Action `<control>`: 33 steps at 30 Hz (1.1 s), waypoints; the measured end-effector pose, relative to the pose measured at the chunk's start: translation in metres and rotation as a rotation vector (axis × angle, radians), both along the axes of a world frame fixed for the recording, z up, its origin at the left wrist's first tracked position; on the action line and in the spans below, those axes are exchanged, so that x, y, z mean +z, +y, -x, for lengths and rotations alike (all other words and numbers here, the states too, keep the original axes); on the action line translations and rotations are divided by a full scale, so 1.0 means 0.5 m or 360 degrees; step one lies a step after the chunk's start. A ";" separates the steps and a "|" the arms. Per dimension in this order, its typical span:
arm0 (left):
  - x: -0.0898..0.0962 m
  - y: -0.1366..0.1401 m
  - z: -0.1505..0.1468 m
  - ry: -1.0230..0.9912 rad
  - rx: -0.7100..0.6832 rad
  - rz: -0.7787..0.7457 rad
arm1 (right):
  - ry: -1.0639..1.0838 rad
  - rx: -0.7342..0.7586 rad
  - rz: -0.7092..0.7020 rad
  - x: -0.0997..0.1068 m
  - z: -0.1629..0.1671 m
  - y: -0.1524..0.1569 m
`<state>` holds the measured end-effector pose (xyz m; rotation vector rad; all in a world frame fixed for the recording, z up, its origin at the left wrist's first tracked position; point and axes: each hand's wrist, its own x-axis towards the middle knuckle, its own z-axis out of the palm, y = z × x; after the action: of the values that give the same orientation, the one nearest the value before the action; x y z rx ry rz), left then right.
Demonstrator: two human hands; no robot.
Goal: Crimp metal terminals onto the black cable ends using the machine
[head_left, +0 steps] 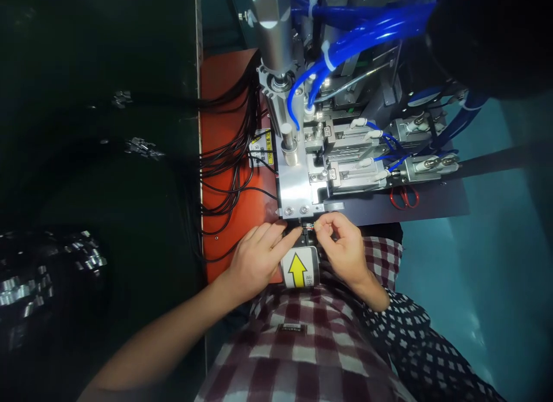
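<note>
At the front end of a metal press machine (pixel 296 186), both hands meet over a narrow dark slot. My right hand (pixel 343 246) pinches a tiny connector with coloured wires (pixel 308 226) between thumb and index finger. From the left, my left hand (pixel 259 255) reaches in, its fingers stretched out and the index fingertip close to that connector. Below the hands sits a white plate with a yellow arrow (pixel 298 268) pointing at the machine. The exact shape of the small part is hard to make out.
Black cables (pixel 235 177) run across an orange board (pixel 216 241) on the left. Blue air hoses (pixel 367 36) and pneumatic cylinders (pixel 358 177) fill the right. Red-handled scissors (pixel 405 197) lie on the dark base plate. Shiny cable bundles (pixel 38 275) lie on the dark surface far left.
</note>
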<state>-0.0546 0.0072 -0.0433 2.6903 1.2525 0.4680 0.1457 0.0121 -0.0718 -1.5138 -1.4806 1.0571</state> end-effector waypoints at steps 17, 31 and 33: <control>0.023 -0.005 -0.004 0.0261 0.0037 0.0144 | 0.0176 0.0001 0.0614 0.020 -0.009 0.027; 0.021 -0.008 -0.002 0.0293 0.0029 0.0155 | 0.0596 -0.0138 0.0682 0.008 0.005 0.020; 0.019 -0.008 -0.001 0.0283 0.0030 0.0117 | 0.0544 -0.0146 0.0616 0.007 0.002 0.020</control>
<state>-0.0539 0.0030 -0.0337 2.7095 1.3124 0.1832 0.1445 0.0221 -0.0684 -1.5421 -1.0007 1.5231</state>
